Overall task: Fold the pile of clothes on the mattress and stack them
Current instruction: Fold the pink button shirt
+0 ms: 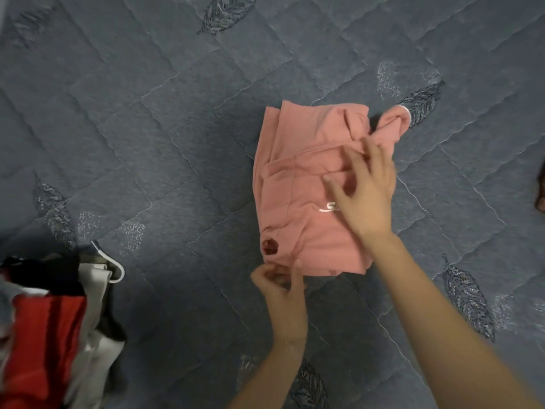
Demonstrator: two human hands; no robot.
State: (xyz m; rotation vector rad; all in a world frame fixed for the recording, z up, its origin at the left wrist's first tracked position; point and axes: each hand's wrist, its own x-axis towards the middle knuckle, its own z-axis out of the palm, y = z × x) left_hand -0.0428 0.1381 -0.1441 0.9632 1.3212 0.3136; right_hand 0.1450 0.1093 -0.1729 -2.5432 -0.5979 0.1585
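A pink garment (303, 172) lies folded into a rough rectangle in the middle of the grey-blue quilted mattress (147, 128). It has a small white print and a dark red spot near its near-left corner. My left hand (280, 283) pinches the garment's near edge at that corner. My right hand (364, 190) hovers over the garment's right side with fingers spread, blurred by motion. A pile of unfolded clothes (53, 326) in red, white, black and grey sits at the lower left.
A white hanger hook (113, 265) sticks out of the pile's top. A dark object (541, 190) shows at the right edge. Bare mattress surrounds the pink garment on all sides.
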